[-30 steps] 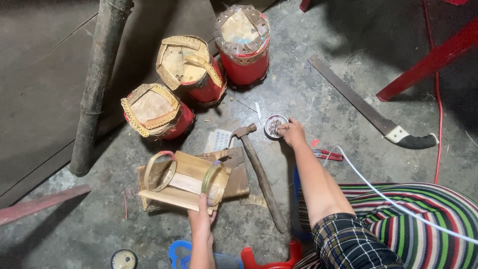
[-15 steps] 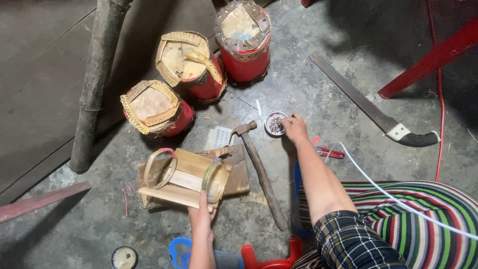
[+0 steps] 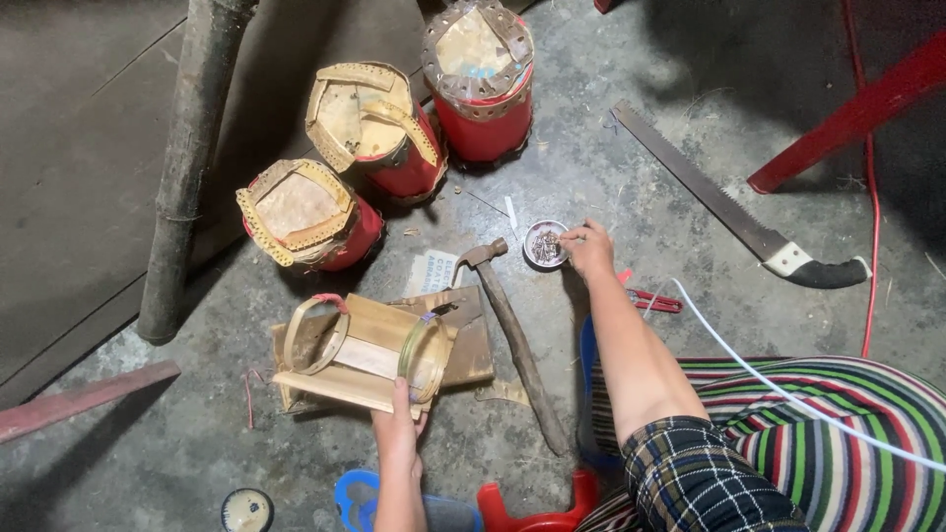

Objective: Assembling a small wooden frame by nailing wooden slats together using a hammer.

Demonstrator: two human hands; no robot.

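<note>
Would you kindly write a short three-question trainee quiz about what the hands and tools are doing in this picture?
1. True or false: the left hand rests on the bamboo frame.
2. Which thing are the right hand's fingers at? A) the saw B) the small tin C) the hammer
3. How many red drums stand beyond the frame?

Key: 1 true. 2 B: the fingertips are at the rim of the tin, which holds small metal pieces. 3 three.
</note>
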